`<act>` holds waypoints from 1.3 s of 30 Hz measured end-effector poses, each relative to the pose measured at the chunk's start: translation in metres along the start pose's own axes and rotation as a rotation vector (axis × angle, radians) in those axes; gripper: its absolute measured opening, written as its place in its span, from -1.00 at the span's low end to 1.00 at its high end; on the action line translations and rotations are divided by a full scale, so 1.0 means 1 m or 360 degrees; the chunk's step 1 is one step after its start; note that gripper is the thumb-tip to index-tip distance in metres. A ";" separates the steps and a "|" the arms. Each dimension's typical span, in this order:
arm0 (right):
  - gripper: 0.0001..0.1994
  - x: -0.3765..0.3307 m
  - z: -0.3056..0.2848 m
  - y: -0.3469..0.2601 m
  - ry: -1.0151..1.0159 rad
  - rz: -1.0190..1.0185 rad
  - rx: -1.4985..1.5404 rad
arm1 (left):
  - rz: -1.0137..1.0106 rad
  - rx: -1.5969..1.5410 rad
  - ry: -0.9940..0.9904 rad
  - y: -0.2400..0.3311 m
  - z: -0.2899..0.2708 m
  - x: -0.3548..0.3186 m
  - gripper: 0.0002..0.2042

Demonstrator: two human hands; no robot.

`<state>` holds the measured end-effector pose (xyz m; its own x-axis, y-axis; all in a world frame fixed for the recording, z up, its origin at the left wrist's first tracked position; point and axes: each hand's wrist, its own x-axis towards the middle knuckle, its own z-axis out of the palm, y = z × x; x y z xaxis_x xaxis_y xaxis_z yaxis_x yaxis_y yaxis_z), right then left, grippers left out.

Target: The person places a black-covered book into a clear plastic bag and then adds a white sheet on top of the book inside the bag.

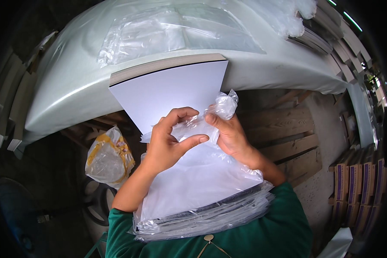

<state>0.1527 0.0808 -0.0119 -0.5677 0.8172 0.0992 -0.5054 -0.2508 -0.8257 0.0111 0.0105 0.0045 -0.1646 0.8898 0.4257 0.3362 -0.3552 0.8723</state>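
Pale green and smooth, the worktop (pixel 73 86) curves across the upper frame, with loose clear plastic bags (pixel 176 32) lying on it and stacked cardboard and cartons along the dim edges of the room. A thick stack of white sheets (pixel 176 86) leans from the worktop's edge down to the person's chest, its lower half already inside a clear plastic bag (pixel 202 189). The left hand (pixel 170 137) is closed on the bag's mouth, thumb pressed over the film, and the right hand (pixel 228 133) pinches a crumpled bunch of the same film beside it.

The film looks thin, glossy and wrinkled; the sheets are flat, stiff and sharp-cornered, with grey layered edges. A judgement: a corner could pierce or split the film if it is tugged hard, and the smooth stack might slide off the worktop or fan apart if the grip slips. A crumpled bag with yellow print (pixel 109 157) hangs lower left.
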 end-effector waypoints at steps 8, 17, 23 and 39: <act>-0.68 -0.002 -0.001 -0.003 -0.0352 0.0353 -0.0002 | -0.0314 -0.0414 0.0377 -0.005 0.000 0.000 -0.81; -0.73 -0.007 0.013 -0.009 -0.0177 0.0238 0.0087 | 0.0016 0.0048 0.0111 -0.012 -0.011 -0.002 -0.84; -0.80 -0.006 -0.002 -0.001 -0.0108 0.0123 -0.0311 | 0.0092 -0.0018 0.0297 -0.001 -0.006 -0.001 -0.73; -0.75 -0.008 0.005 -0.007 -0.0176 0.0230 -0.0088 | -0.0169 -0.0233 0.0074 -0.005 -0.012 -0.005 -0.87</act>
<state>0.1572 0.0736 -0.0042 -0.7014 0.7119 0.0354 -0.3785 -0.3299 -0.8648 -0.0006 0.0049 0.0011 -0.2359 0.9115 0.3368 0.1766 -0.3006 0.9373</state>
